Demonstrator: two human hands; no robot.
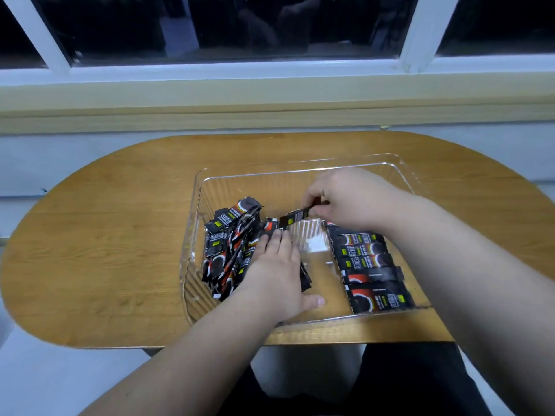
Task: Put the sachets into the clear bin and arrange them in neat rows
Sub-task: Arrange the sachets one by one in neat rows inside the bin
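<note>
Right hand: the right hand point(350, 198) reaches into the clear bin from 4 o'clock, fingers drawn together in a pinch on the end of a single black sachet point(295, 218), which tilts down toward 8 o'clock.

Left hand: the left hand point(277, 276) enters from 7 o'clock and lies palm down, fingers extended and close together, thumb spread toward 3 o'clock; it grips nothing and its fingertips press on the edge of the loose pile.

Loose pile: a jumbled heap of black sachets point(229, 250) with red and white markings fills the bin's 9 o'clock side, the packets overlapping at mixed angles, some leaning on the ribbed wall.

Arranged row: a row of sachets point(371, 270) lies flat at the bin's 3 to 5 o'clock side, the packets parallel, long sides touching, stacked one after another toward the near wall; the forearm covers the far end of the row.

Bin floor: a bare patch of clear floor shows between pile and row, just beside the left thumb.

Clear bin: the clear bin point(300, 171), rectangular with rounded corners and ribbed walls, sits right of centre on the table, its near wall close to the table's 6 o'clock edge.

Table: a wooden table point(114, 235) with rounded ends carries the bin.

Background: a pale sill point(270, 94) and white-framed window point(417, 31) with dark panes run along 12 o'clock.
</note>
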